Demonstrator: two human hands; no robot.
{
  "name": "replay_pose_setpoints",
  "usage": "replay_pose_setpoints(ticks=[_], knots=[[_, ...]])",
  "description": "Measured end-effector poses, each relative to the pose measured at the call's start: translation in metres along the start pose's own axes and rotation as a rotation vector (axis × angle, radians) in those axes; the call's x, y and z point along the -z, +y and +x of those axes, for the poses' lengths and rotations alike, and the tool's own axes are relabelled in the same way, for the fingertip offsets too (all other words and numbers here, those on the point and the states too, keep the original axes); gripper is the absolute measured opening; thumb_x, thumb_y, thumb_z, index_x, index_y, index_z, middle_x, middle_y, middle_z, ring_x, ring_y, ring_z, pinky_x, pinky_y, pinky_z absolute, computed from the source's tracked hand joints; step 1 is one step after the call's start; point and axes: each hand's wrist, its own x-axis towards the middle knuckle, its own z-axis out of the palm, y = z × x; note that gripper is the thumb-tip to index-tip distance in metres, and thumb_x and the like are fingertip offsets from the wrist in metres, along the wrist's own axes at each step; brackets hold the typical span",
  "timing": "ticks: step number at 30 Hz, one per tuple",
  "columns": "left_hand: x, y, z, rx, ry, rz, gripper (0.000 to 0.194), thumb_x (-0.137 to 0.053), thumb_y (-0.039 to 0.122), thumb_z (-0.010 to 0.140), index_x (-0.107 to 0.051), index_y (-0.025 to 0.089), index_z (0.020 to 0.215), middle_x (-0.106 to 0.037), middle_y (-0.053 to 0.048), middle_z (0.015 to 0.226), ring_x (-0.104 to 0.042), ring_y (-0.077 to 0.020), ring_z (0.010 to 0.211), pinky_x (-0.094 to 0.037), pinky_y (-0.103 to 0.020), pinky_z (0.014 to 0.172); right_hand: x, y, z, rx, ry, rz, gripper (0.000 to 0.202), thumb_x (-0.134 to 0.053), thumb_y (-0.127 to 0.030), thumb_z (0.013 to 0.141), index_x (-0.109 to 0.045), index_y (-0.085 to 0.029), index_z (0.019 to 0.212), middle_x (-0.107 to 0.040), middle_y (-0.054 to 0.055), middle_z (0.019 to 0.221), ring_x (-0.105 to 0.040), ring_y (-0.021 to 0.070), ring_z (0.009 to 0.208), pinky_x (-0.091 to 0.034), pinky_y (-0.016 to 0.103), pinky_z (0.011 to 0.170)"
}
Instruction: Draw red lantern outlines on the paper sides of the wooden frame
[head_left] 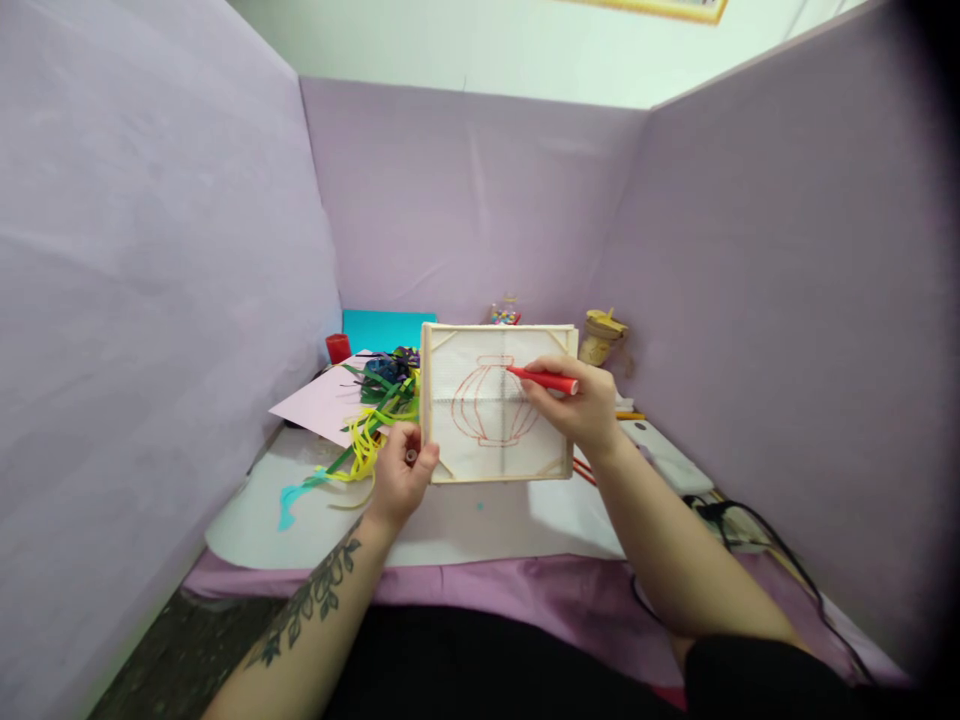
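Note:
My left hand grips the lower left edge of a wooden frame with white fabric, raised above the table and tilted towards me. A small round-ended piece shows between its fingers; I cannot make out what it is. On the fabric, a lantern shape is drawn in thin red lines with curved ribs and flat bands above and below. A red marker is in my right hand, closed around its barrel. Its tip is at the drawing's upper part, just under the top band. The hand covers some of the drawing's right side.
Left of the frame lie yellow and green paper strips, pink paper, a blue sheet and a red roll. Behind stand a jar of coloured bits and a tan cup. Black cables run at right.

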Motion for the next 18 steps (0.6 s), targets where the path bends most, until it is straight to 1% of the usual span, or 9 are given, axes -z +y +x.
replay_pose_setpoints(ticks=[4,8,14,18], knots=[[-0.001,0.002,-0.002,-0.043,0.013,0.053,0.024,-0.056,0.043,0.083,-0.046,0.021,0.08,-0.04,0.005,0.065,-0.039,-0.0103,0.054,-0.033,-0.023,0.053,0.0,0.002,-0.001,-0.012,-0.024,-0.004,0.008,-0.067,-0.021,0.076,-0.068,-0.021,0.084,-0.07,0.0,0.075,-0.063,0.0132,0.063,-0.049,0.025,0.062],[-0.002,0.008,-0.003,-0.113,0.049,0.118,0.024,-0.057,0.041,0.082,-0.045,0.021,0.076,-0.04,0.005,0.064,-0.039,-0.0101,0.054,-0.034,-0.023,0.053,0.001,0.005,-0.003,-0.028,0.012,0.062,0.004,-0.066,-0.019,0.074,-0.066,-0.02,0.078,-0.068,0.0,0.071,-0.062,0.0135,0.062,-0.048,0.025,0.06],[-0.002,0.01,-0.002,-0.129,0.074,0.145,0.022,-0.056,0.039,0.082,-0.045,0.021,0.076,-0.041,0.006,0.063,-0.04,-0.01,0.053,-0.035,-0.023,0.053,-0.002,0.006,-0.002,-0.017,-0.014,0.054,0.008,-0.066,-0.022,0.077,-0.068,-0.021,0.084,-0.071,0.001,0.077,-0.065,0.0143,0.066,-0.051,0.025,0.064],[-0.002,0.009,-0.003,-0.143,0.071,0.139,0.022,-0.057,0.039,0.082,-0.045,0.021,0.075,-0.041,0.006,0.063,-0.04,-0.0101,0.053,-0.035,-0.023,0.053,-0.002,0.007,-0.002,-0.009,-0.011,0.054,0.005,-0.066,-0.02,0.075,-0.067,-0.02,0.08,-0.069,0.0,0.071,-0.062,0.0131,0.061,-0.049,0.024,0.061]])
